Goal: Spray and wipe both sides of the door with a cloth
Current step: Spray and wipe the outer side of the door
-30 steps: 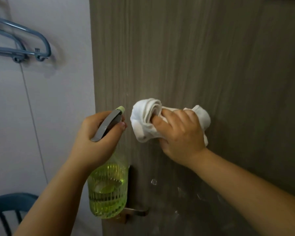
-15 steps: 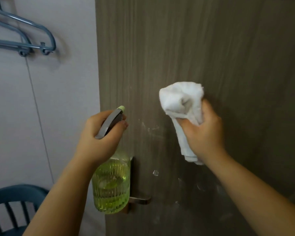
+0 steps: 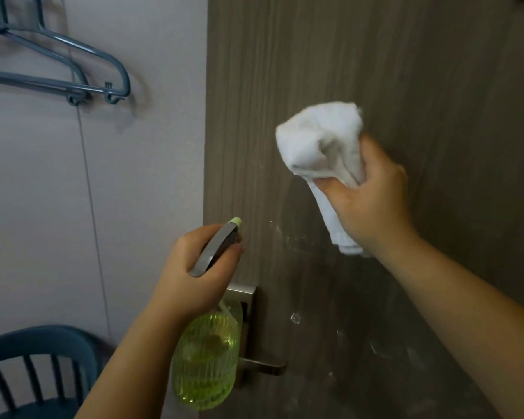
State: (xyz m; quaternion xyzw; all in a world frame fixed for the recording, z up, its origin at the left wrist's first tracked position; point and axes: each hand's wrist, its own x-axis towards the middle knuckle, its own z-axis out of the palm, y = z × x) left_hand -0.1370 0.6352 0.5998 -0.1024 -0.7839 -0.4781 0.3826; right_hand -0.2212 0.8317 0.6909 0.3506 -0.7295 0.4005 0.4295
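The door (image 3: 375,71) fills the right of the view, a flat panel faced in grey-brown laminate with fine vertical wood grain; its lower half carries pale smears and a few clear droplets. The right hand (image 3: 372,201) is clenched around a bunched white cloth (image 3: 321,140), soft terry with rounded folds, its crumpled head rising above the fingers against the door and a narrow tail with a stitched hem hanging below the palm. The left hand (image 3: 200,267) grips the grey trigger head of a spray bottle (image 3: 206,358), with the pale green nozzle tip poking out above the knuckles just beside the door's left edge. The bottle's body is clear ribbed plastic, rounded, holding yellow-green liquid. Behind it a brushed-metal lock plate (image 3: 248,297) sits on the door, and a straight lever handle (image 3: 263,365) of the same metal juts out to the right lower down. To the left is a smooth pale wall (image 3: 43,207) with thin blue-grey hangers (image 3: 73,74) hooked high up, and the curved blue back of a spindle chair (image 3: 37,352) shows in the bottom corner.
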